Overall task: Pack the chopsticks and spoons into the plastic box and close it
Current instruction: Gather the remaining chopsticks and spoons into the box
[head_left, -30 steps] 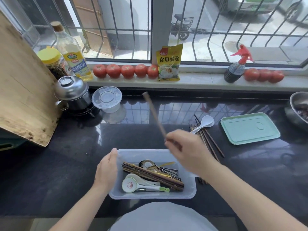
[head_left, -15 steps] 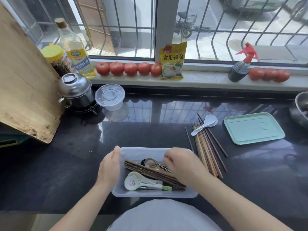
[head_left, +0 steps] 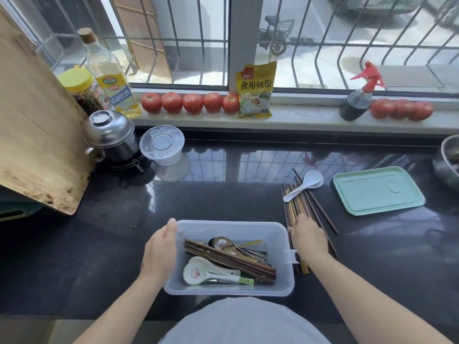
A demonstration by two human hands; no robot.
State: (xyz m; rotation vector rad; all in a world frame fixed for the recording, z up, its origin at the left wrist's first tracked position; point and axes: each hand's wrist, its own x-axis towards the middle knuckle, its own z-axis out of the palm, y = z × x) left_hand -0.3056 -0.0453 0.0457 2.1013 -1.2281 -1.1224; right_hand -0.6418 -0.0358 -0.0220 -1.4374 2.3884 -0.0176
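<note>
A clear plastic box (head_left: 223, 230) stands at the counter's near edge. Inside it lie brown chopsticks (head_left: 231, 259), white ceramic spoons (head_left: 198, 273) and metal spoons (head_left: 223, 243). My left hand (head_left: 160, 249) rests against the box's left wall, thumb at the rim. Right of the box lies a pile of loose chopsticks (head_left: 295, 202) with a white spoon (head_left: 306, 183) across its far end. My right hand (head_left: 309, 235) lies on the near part of that pile, fingertips touching the chopsticks. The mint-green lid (head_left: 377, 189) sits flat further right.
A wooden cutting board (head_left: 32, 135) leans at the left beside a steel pot (head_left: 109, 137) and a round plastic tub (head_left: 162, 145). Tomatoes (head_left: 193, 103), an oil bottle (head_left: 111, 78) and a spray bottle (head_left: 357, 100) line the sill. A metal bowl (head_left: 450, 157) sits at the right edge.
My right hand lowered a chopstick into the box, let it go, then moved right onto the loose pile. My left hand stayed on the box.
</note>
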